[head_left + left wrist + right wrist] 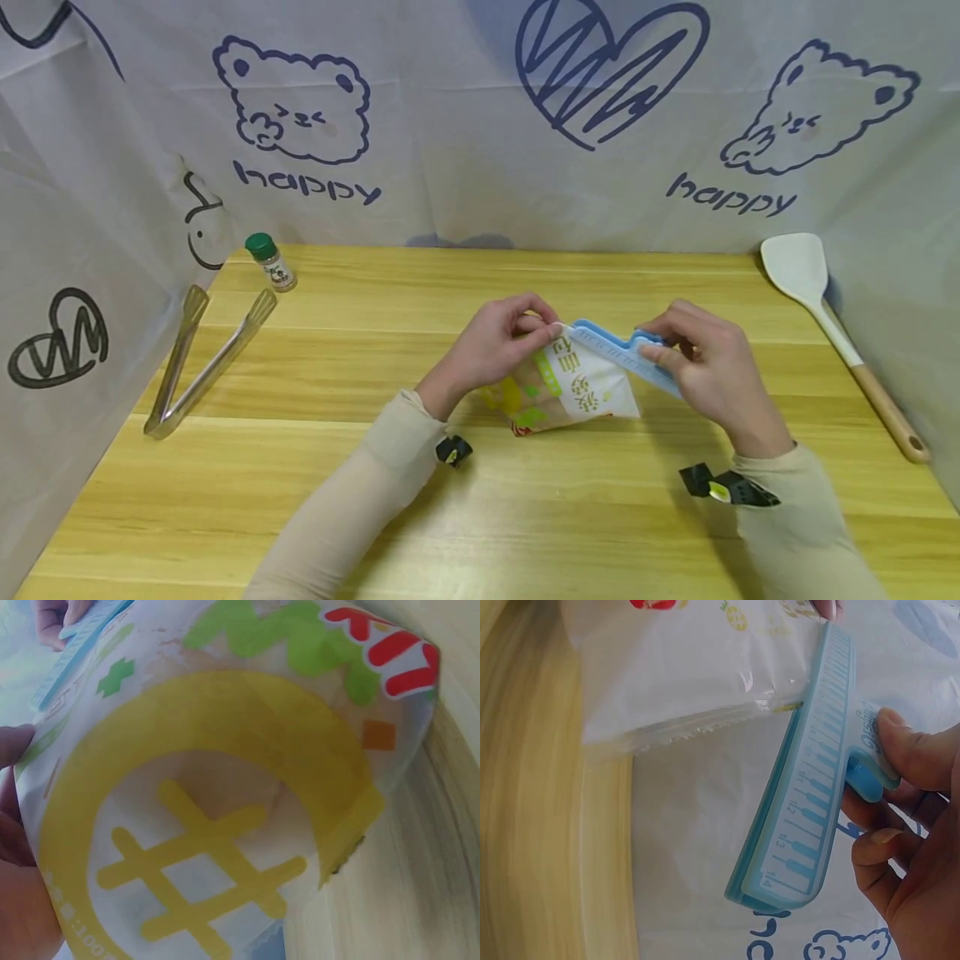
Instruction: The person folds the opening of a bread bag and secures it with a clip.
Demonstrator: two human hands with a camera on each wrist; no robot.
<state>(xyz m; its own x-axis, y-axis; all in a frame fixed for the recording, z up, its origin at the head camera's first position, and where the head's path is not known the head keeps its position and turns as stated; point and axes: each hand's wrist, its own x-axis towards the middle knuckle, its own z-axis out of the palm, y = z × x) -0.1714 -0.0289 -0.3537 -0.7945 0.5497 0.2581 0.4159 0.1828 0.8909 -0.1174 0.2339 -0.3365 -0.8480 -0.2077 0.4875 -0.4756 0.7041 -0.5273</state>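
Observation:
A white printed food bag hangs over the middle of the table, its yellow ring print filling much of the left wrist view. My left hand pinches the bag's upper left corner between thumb and fingers. In my right hand, the handles of a light blue bag clip are pinched between thumb and fingers. The clip lies along the bag's top edge, slanting down to the right. In the right wrist view the clip's lower end sticks out past the bag, with a narrow gap between its two bars.
Metal tongs lie spread at the left of the table. Behind them stands a small seasoning bottle with a green lid. A white spatula with a wooden handle lies along the right side. Printed cloth walls enclose the back and sides.

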